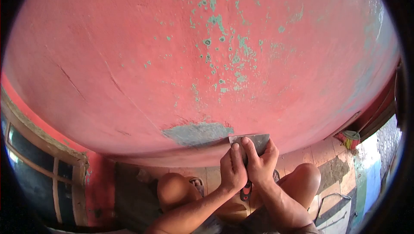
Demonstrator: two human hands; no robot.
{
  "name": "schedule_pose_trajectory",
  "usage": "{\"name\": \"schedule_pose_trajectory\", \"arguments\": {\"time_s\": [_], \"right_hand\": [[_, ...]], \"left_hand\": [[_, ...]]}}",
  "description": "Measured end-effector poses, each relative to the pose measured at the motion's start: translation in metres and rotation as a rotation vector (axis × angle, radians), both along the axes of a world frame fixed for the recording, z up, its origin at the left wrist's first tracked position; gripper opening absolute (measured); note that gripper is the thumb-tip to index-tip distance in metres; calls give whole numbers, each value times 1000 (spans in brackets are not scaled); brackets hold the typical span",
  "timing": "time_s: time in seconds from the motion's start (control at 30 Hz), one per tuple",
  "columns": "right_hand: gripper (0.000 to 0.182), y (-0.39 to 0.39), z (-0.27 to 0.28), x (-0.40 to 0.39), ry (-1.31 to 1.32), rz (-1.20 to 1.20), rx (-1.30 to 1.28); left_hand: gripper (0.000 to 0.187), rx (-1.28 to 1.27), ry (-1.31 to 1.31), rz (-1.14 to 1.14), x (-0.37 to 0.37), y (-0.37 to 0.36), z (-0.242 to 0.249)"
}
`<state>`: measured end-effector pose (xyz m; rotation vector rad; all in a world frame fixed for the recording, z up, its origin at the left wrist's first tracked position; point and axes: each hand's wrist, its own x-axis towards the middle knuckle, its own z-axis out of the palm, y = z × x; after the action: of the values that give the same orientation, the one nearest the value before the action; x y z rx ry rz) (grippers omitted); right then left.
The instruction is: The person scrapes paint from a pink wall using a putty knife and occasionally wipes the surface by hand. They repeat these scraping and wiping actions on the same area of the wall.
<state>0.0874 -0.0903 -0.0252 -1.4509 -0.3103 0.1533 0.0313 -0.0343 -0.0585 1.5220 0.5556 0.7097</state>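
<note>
A wide metal scraper [259, 141] with a dark and red handle [246, 191] is held in both hands, its blade edge at the lower part of the pink wall [142, 61]. My left hand [233, 168] is wrapped round the scraper's handle, thumb up against the blade. On the right side, my right hand [260, 161] grips the blade and handle, with a finger lying on the metal. Just left of the blade is a bare grey patch [198, 133] in the paint. Higher up, the wall shows scattered green chipped spots [220, 22].
My bent knees are on both sides of my hands, above a tiled floor [317, 154]. A window frame [55, 169] stands at the lower left. A colourful broom [350, 138] lies at the right by the wall's end. A thin cord loops on the lower right floor.
</note>
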Motion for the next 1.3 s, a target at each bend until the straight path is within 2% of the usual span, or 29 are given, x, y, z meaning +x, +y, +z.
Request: {"name": "schedule_pose_trajectory", "arguments": {"time_s": [0.07,0.2,0.23,0.33,0.47,0.63,0.8,0.9,1.0,1.03,1.13,1.23,1.3], "right_hand": [[20,2,-9,1,-89,-45,-59],[24,5,-5,2,-39,-28,30],[21,0,0,1,-63,-23,-62],[19,3,-2,1,13,-32,144],[22,3,-5,10,-86,-29,49],[21,-1,-1,8,-22,2,19],[22,-1,-1,9,-91,-6,-65],[23,-1,1,7,19,19,-27],[23,-1,-10,7,-46,-6,-42],[23,-1,-9,7,-47,-3,-45],[22,-2,0,8,-104,-12,-80],[22,-5,-1,7,18,6,-51],[22,-6,-2,5,-21,-27,-38]], "left_hand": [[41,105,41,-19,-1,6,-6],[40,59,-91,34,8,4,-11],[40,22,-60,24,6,3,-9],[41,23,-21,-20,1,1,8],[41,104,-31,-7,11,4,6],[41,170,34,22,4,-1,-4],[42,125,1,15,7,2,-4],[44,56,10,-8,5,1,0],[44,92,60,-7,4,3,-8],[42,75,-8,0,5,1,-4],[42,190,-4,66,10,-1,-8],[41,90,30,8,5,-3,-5],[44,58,47,-14,5,-1,-3]]}}
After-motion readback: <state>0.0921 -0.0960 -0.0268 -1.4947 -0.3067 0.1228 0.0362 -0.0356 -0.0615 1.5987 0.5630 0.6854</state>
